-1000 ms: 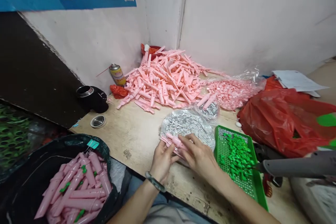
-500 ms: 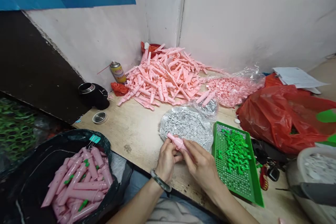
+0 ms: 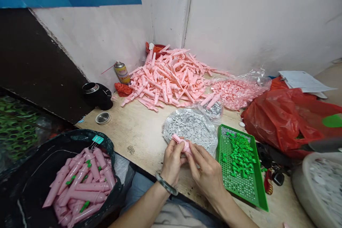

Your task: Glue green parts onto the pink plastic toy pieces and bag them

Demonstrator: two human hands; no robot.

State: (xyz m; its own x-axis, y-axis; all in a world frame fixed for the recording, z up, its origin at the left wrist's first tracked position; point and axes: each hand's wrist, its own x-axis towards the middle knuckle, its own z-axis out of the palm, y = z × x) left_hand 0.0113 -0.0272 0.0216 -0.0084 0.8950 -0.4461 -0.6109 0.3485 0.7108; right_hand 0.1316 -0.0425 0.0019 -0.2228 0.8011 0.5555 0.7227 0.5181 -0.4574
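My left hand [image 3: 172,162] and my right hand [image 3: 205,172] together hold a short pink plastic part [image 3: 181,144] above the wooden table [image 3: 133,142]. Their fingers hide most of it. Just behind my hands lies a clear plastic bag of grey discs and metal pins [image 3: 191,128]. To the right of my right hand stands a green perforated tray [image 3: 219,149] holding bright green plastic pieces [image 3: 240,153]. Left of my hands, a black bag [image 3: 105,149] holds long pink tubes with green bits [image 3: 80,188].
A large heap of pink plastic parts [image 3: 168,78] lies against the wall corner, beside a bag of pink caps [image 3: 235,94]. Also there are a spray can [image 3: 122,72], a steel cup [image 3: 103,118], a red plastic bag [image 3: 280,121] and a bowl of white pieces [image 3: 317,188].
My hands have brought the pink part closer together, and my fingers now cover more of it. A grey tool at the right edge has moved up and mostly out of view.
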